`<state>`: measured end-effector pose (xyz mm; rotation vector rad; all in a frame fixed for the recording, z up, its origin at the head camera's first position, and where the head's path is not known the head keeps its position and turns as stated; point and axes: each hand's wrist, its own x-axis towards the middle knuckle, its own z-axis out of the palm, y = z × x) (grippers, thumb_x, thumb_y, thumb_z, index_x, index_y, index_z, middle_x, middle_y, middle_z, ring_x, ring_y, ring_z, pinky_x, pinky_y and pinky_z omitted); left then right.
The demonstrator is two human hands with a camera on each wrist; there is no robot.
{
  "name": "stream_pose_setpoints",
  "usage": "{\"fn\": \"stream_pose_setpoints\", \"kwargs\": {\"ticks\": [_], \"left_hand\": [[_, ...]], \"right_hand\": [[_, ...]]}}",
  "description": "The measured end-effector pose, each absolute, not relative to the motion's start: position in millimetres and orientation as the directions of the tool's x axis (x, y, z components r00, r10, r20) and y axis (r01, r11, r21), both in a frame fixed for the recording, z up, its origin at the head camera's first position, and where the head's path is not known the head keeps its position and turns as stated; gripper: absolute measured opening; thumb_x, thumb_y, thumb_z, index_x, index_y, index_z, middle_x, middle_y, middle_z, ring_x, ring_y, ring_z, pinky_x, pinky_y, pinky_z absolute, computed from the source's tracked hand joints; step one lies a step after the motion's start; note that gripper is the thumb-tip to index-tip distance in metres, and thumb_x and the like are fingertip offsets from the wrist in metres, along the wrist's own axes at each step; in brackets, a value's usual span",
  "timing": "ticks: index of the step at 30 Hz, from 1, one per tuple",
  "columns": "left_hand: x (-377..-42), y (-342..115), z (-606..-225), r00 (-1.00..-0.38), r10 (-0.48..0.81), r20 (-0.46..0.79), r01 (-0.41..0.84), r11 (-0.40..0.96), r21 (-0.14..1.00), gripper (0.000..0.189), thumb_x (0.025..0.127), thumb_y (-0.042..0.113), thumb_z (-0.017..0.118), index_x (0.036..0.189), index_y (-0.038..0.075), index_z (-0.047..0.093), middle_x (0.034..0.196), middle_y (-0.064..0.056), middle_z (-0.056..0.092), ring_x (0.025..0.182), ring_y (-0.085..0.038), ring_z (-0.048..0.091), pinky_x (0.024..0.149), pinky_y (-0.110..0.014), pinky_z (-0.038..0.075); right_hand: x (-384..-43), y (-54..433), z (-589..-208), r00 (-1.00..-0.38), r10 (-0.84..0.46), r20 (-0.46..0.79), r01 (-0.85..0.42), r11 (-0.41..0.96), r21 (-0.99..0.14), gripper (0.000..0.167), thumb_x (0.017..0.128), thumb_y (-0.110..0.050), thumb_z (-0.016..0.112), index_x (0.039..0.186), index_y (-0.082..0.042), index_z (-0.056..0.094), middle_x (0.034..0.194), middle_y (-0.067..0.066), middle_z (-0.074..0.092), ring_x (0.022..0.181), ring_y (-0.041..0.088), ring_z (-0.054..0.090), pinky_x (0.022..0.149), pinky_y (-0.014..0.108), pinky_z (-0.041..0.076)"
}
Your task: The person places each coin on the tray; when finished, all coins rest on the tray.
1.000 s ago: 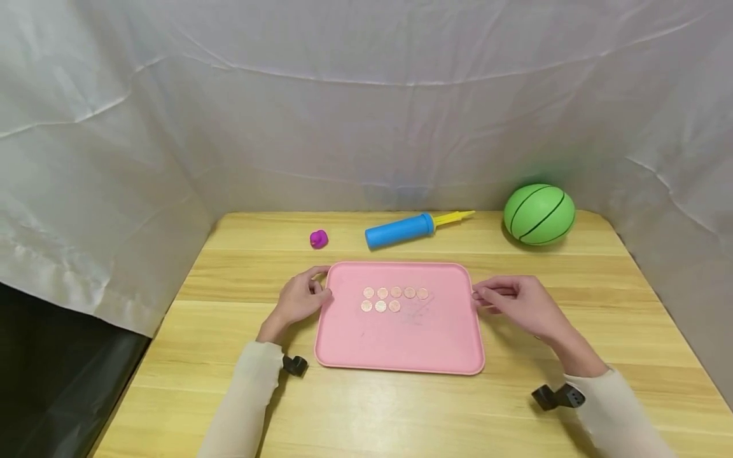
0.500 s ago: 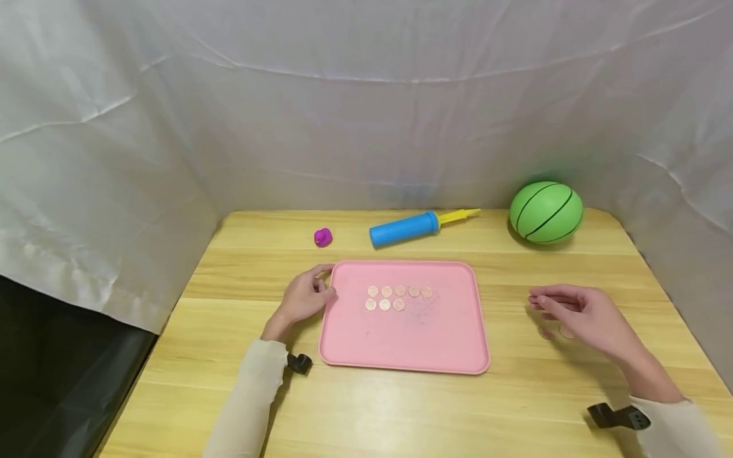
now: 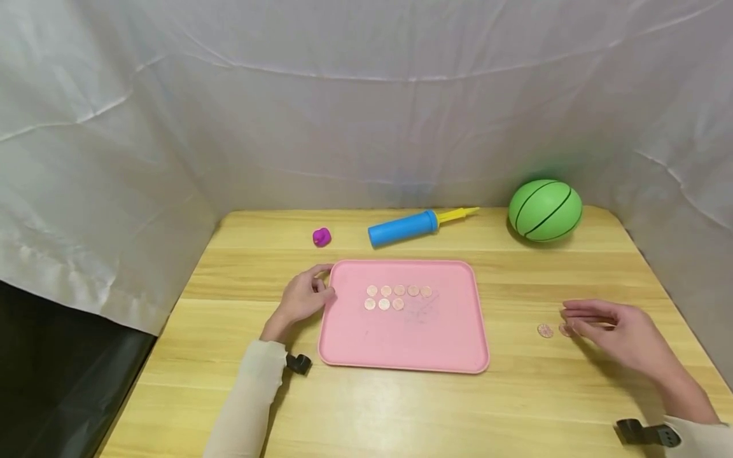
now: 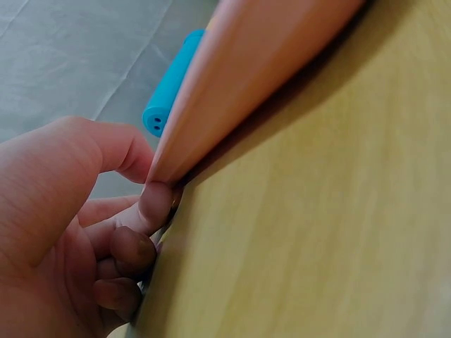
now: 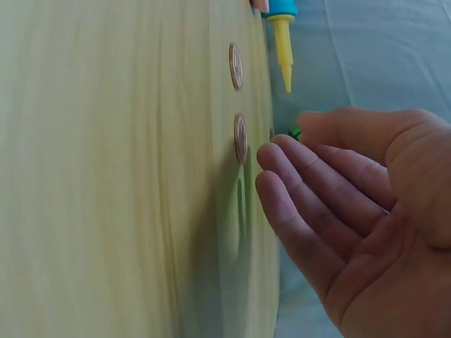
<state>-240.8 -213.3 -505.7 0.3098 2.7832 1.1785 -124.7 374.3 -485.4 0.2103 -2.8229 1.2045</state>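
Observation:
My left hand (image 3: pixel 300 297) grips the left rim of a pink tray (image 3: pixel 401 353), with thumb and index finger at its edge in the left wrist view. Several copper-coloured coins (image 3: pixel 399 290) lie on the tray in two rows, the nearer row holding three. On the table right of the tray lie two more coins: one (image 3: pixel 545 331) in full view, and another (image 3: pixel 564 330) partly covered by my right fingertips in the head view. My right hand (image 5: pixel 352 204) is beside them, fingers loosely extended, palm showing and nothing held.
Behind the tray are a small purple rubber duck (image 3: pixel 322 237), a blue hand pump (image 3: pixel 403 229) with a yellow nozzle, and a green ball (image 3: pixel 545 210) with black lines. A grey cloth (image 3: pixel 366 140) hangs around the wooden table (image 3: pixel 366 407).
My right hand has moved from the tray's right edge rightward to the two coins on the table, which have come into view. My left hand stays at the tray's rim.

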Motion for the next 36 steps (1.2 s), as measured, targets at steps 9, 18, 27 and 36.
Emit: {"fn": "stream_pose_setpoints", "kwargs": {"ticks": [9,18,27,36], "left_hand": [[-239.7,-213.7,-507.6,-0.975,0.223,-0.018,0.141,0.674,0.725,0.060,0.094,0.015,0.071,0.153,0.010,0.061,0.069,0.002,0.065,0.060,-0.013,0.053,0.065,-0.028,0.041],[-239.5,-212.0,-507.3,-0.977,0.212,-0.019,0.133,0.679,0.722,0.060,0.094,0.015,0.072,0.153,0.011,0.062,0.068,0.002,0.063,0.058,-0.012,0.051,0.063,-0.026,0.039],[-238.8,-214.2,-508.2,-0.977,0.214,-0.023,0.131,0.678,0.724,0.060,0.094,0.014,0.071,0.154,0.010,0.061,0.068,0.002,0.064,0.058,-0.012,0.051,0.063,-0.026,0.039],[-239.9,-213.4,-508.4,-0.976,0.218,-0.018,0.138,0.675,0.725,0.061,0.093,0.015,0.072,0.153,0.011,0.062,0.067,0.003,0.065,0.059,-0.013,0.052,0.065,-0.027,0.040]], "right_hand": [[-120.3,377.4,-495.8,-0.978,-0.115,0.175,-0.203,0.734,-0.648,0.033,0.089,-0.008,0.089,0.120,-0.005,0.079,0.105,-0.003,0.084,0.089,-0.013,0.069,0.072,0.009,0.054],[-123.6,377.9,-495.4,-0.979,-0.147,0.142,-0.203,0.774,-0.600,0.031,0.088,-0.009,0.090,0.118,-0.008,0.080,0.100,-0.001,0.083,0.088,-0.014,0.066,0.072,0.008,0.053],[-133.1,372.2,-490.4,-0.970,-0.217,0.107,-0.240,0.806,-0.541,0.032,0.088,-0.010,0.090,0.118,-0.007,0.079,0.094,-0.008,0.077,0.083,-0.008,0.064,0.073,0.014,0.056],[-143.7,369.1,-492.5,-0.938,-0.339,0.076,-0.326,0.781,-0.532,0.048,0.085,0.001,0.085,0.129,0.003,0.065,0.091,-0.005,0.062,0.079,-0.004,0.052,0.067,0.021,0.048]]}}
